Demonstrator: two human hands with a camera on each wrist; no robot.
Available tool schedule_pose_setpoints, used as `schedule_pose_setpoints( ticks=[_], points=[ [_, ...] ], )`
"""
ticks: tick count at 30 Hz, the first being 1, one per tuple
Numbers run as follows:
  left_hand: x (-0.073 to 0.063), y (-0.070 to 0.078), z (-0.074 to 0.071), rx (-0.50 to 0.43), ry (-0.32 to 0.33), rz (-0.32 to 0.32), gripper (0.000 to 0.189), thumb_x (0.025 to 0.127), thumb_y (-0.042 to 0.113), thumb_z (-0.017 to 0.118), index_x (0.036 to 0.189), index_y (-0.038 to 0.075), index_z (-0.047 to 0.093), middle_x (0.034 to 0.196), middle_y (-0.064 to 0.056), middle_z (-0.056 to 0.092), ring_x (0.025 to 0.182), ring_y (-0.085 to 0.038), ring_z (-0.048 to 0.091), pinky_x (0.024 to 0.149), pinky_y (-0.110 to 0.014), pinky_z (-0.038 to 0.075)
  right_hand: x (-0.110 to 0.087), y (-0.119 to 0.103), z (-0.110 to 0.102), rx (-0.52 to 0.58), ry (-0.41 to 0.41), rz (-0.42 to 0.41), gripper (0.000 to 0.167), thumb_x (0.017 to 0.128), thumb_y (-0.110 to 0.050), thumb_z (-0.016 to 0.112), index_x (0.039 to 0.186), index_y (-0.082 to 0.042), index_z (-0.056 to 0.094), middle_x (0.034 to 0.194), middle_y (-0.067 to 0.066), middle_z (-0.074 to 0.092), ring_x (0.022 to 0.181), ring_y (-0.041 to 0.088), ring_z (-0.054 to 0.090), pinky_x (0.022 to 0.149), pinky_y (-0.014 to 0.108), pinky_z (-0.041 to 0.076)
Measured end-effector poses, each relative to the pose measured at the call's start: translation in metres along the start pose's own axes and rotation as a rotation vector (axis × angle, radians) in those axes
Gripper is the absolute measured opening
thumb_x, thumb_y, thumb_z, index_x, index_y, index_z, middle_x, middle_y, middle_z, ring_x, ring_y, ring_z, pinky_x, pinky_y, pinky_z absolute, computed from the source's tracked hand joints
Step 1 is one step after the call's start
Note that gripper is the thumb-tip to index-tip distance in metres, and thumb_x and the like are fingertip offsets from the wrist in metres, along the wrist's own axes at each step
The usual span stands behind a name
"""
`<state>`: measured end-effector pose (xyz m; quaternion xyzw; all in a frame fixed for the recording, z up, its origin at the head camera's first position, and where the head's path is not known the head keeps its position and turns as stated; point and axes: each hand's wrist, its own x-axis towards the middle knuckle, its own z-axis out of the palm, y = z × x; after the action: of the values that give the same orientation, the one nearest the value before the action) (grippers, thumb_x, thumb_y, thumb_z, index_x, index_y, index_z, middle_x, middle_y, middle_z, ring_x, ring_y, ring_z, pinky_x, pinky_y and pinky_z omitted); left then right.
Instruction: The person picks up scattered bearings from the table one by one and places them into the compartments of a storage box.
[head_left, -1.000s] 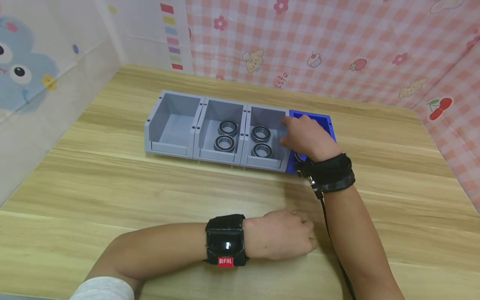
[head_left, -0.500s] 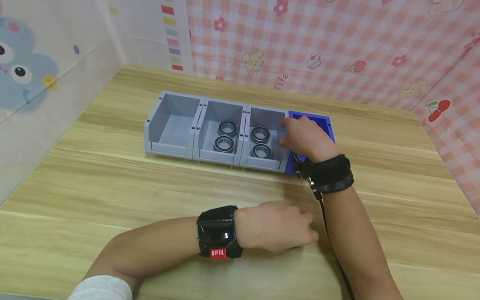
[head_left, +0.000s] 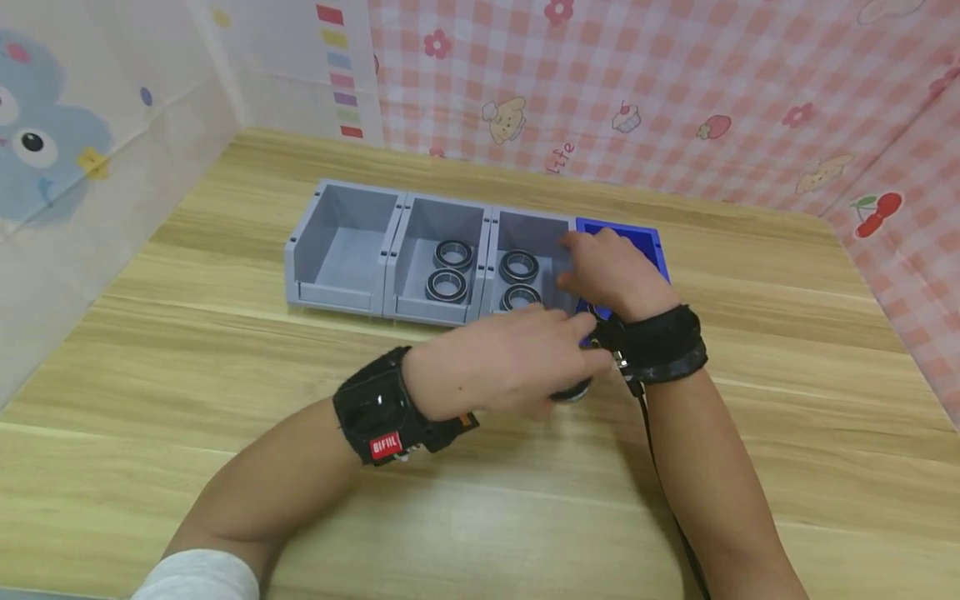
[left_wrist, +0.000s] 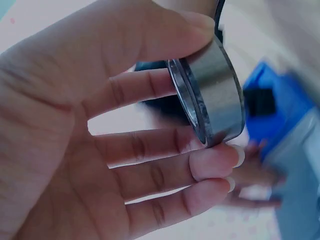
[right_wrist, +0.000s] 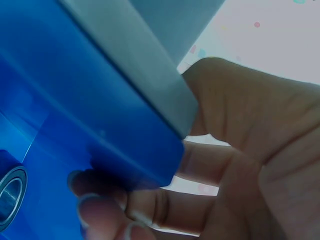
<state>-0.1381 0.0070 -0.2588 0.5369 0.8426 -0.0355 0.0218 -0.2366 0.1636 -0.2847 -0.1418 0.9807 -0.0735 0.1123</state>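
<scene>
My left hand pinches a ball bearing between thumb and fingers, its steel outer ring facing the left wrist camera. In the head view most of that bearing is hidden below the hand, which is over the table in front of the grey bins. My right hand grips the adjoining side walls of the blue bin and the right grey bin, thumb on the grey side and fingers on the blue side. Inside the blue bin, a bearing shows in the right wrist view.
Two bearings lie in the right grey bin and two more bearings in the middle grey bin. A left grey bin ends the row. A cable runs along the right forearm over the wooden table.
My left hand has lifted off its place near the table's front and moved forward toward the bins, bringing a bearing into sight beneath it. The right hand stays on the bin walls.
</scene>
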Motion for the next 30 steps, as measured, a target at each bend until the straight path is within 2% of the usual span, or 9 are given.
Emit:
schedule_pose_setpoints(
  ticks=[4, 6, 8, 10, 13, 16, 19, 26, 30],
  points=[
    [-0.022, -0.026, -0.016, -0.089, 0.102, -0.082, 0.051, 0.08, 0.027, 0.075, 0.126, 0.014, 0.056, 0.11, -0.007, 0.052, 0.087, -0.02, 0.055, 0.077, -0.034, 0.047, 0.0, -0.002, -0.002, 0.011, -0.021, 0.001, 0.049, 0.093, -0.018, 0.057, 0.138, -0.002, 0.048, 0.103, 0.017, 0.06, 0.08, 0.027, 0.055, 0.071, 0.04, 0.045],
    [-0.035, -0.04, -0.023, -0.153, 0.156, -0.159, 0.051, 0.08, 0.024, 0.075, 0.126, 0.013, 0.057, 0.106, -0.007, 0.052, 0.082, -0.02, 0.055, 0.073, -0.034, 0.047, 0.001, -0.003, -0.002, 0.008, -0.022, -0.002, 0.049, 0.093, -0.018, 0.057, 0.138, -0.002, 0.047, 0.097, 0.014, 0.059, 0.075, 0.026, 0.055, 0.067, 0.038, 0.044],
    [-0.047, -0.052, -0.029, -0.217, 0.185, -0.256, 0.051, 0.08, 0.022, 0.076, 0.126, 0.013, 0.057, 0.105, -0.007, 0.052, 0.081, -0.02, 0.054, 0.071, -0.033, 0.047, 0.001, -0.003, -0.002, 0.004, -0.019, 0.002, 0.051, 0.091, -0.018, 0.059, 0.138, -0.001, 0.047, 0.094, 0.014, 0.06, 0.074, 0.025, 0.057, 0.067, 0.038, 0.047],
    [-0.059, -0.064, -0.033, -0.269, 0.204, -0.345, 0.052, 0.08, 0.021, 0.075, 0.127, 0.013, 0.056, 0.105, -0.007, 0.051, 0.08, -0.02, 0.055, 0.07, -0.033, 0.047, 0.002, -0.003, -0.002, -0.003, -0.011, 0.01, 0.052, 0.09, -0.018, 0.061, 0.137, -0.001, 0.048, 0.099, 0.016, 0.062, 0.077, 0.026, 0.059, 0.072, 0.04, 0.049],
    [-0.072, -0.078, -0.037, -0.329, 0.226, -0.439, 0.05, 0.081, 0.018, 0.073, 0.127, 0.012, 0.056, 0.108, -0.009, 0.051, 0.085, -0.022, 0.056, 0.073, -0.036, 0.048, 0.002, -0.003, -0.001, -0.006, -0.009, 0.023, 0.053, 0.09, -0.018, 0.062, 0.138, -0.001, 0.048, 0.106, 0.019, 0.062, 0.083, 0.027, 0.059, 0.078, 0.044, 0.05],
    [-0.082, -0.088, -0.038, -0.363, 0.263, -0.484, 0.047, 0.081, 0.015, 0.072, 0.124, 0.009, 0.056, 0.107, -0.012, 0.05, 0.089, -0.026, 0.057, 0.079, -0.039, 0.047, 0.002, -0.003, -0.001, -0.009, -0.011, 0.025, 0.053, 0.09, -0.018, 0.062, 0.137, -0.001, 0.048, 0.11, 0.021, 0.061, 0.087, 0.029, 0.059, 0.081, 0.046, 0.049],
    [-0.088, -0.096, -0.038, -0.361, 0.299, -0.496, 0.046, 0.08, 0.013, 0.073, 0.121, 0.006, 0.056, 0.107, -0.015, 0.052, 0.094, -0.029, 0.056, 0.083, -0.042, 0.046, 0.001, -0.002, -0.001, -0.014, -0.007, 0.021, 0.053, 0.09, -0.018, 0.062, 0.137, 0.0, 0.048, 0.112, 0.022, 0.061, 0.089, 0.029, 0.059, 0.083, 0.047, 0.048],
    [-0.096, -0.114, -0.034, -0.397, 0.299, -0.575, 0.049, 0.081, 0.015, 0.074, 0.124, 0.004, 0.054, 0.114, -0.017, 0.052, 0.1, -0.031, 0.052, 0.084, -0.044, 0.046, 0.001, -0.003, -0.001, 0.001, -0.017, 0.04, 0.054, 0.09, -0.018, 0.062, 0.139, -0.002, 0.046, 0.104, 0.018, 0.062, 0.082, 0.028, 0.059, 0.079, 0.044, 0.05],
    [-0.103, -0.126, -0.027, -0.409, 0.305, -0.607, 0.048, 0.081, 0.016, 0.073, 0.123, 0.004, 0.055, 0.11, -0.018, 0.053, 0.099, -0.031, 0.049, 0.08, -0.043, 0.045, 0.0, -0.004, -0.001, 0.003, -0.018, 0.043, 0.053, 0.09, -0.018, 0.062, 0.139, -0.002, 0.046, 0.102, 0.017, 0.062, 0.08, 0.028, 0.059, 0.077, 0.043, 0.05]
  ],
)
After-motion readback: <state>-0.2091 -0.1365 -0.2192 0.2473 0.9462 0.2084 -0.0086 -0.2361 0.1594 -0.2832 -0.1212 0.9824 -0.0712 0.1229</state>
